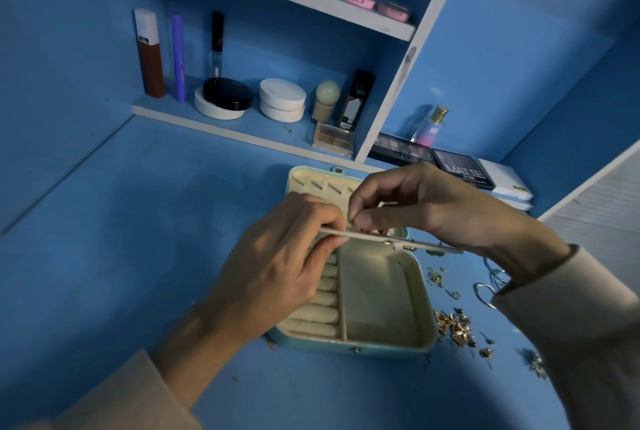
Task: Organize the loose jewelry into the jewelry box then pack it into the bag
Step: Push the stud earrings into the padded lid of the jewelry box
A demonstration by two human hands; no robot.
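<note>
An open teal jewelry box (424, 322) with a cream lining lies on the blue desk, its lid (311, 184) folded back. Padded ring rolls (318, 315) fill its left part; the right compartment (377, 301) holds nothing I can see. A thin cream flap (367, 237) stretches across the hinge area. My left hand (277, 277) pinches its left end. My right hand (422, 208) pinches something small just above the flap; what it is stays hidden by the fingers. Loose gold jewelry (455, 325) lies scattered right of the box, with silver rings (485, 293) beside my right sleeve.
Shelves behind hold cosmetics: tubes (149, 52), round compacts (282, 99), a perfume bottle (431, 126) and eyeshadow palettes (462, 170). A white box (509, 182) sits at the back right. Bare desk spreads to the left of the box.
</note>
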